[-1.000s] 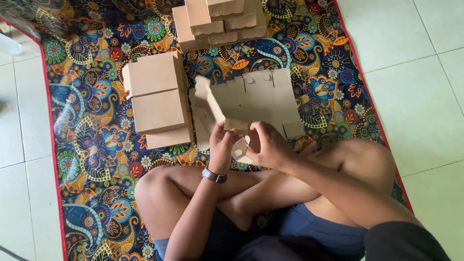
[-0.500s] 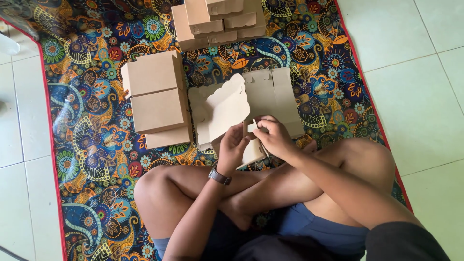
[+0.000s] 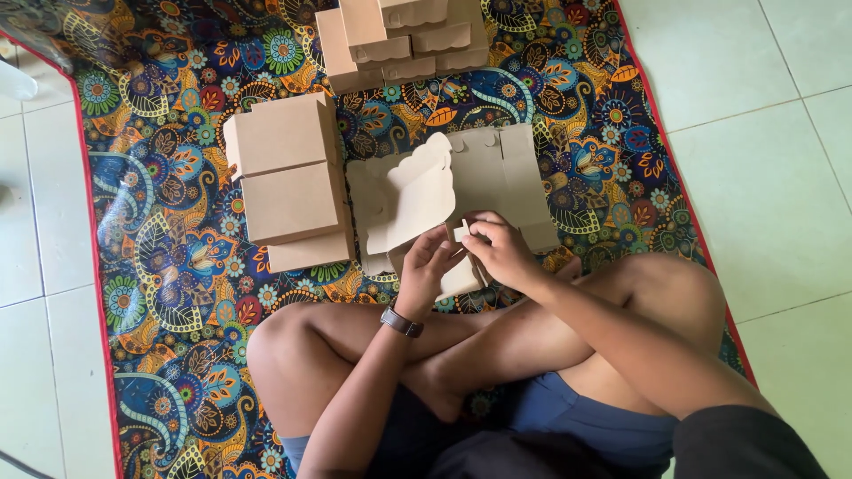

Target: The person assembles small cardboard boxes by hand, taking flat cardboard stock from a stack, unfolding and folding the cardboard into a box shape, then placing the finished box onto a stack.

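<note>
A flat brown cardboard box blank with a scalloped flap lies partly folded on the patterned mat in front of my crossed legs. My left hand, with a dark watch on its wrist, grips the blank's near edge under the raised scalloped flap. My right hand pinches a small tab at the same near edge, the fingertips of both hands almost touching. Part of the blank's near end is hidden under my hands.
A stack of folded brown boxes stands left of the blank. More folded boxes are piled at the mat's far end. The colourful mat with a red border lies on pale floor tiles.
The blank has been lowered toward the mat and its scalloped flap folded over to the left. Both hands have shifted down to the near edge.
</note>
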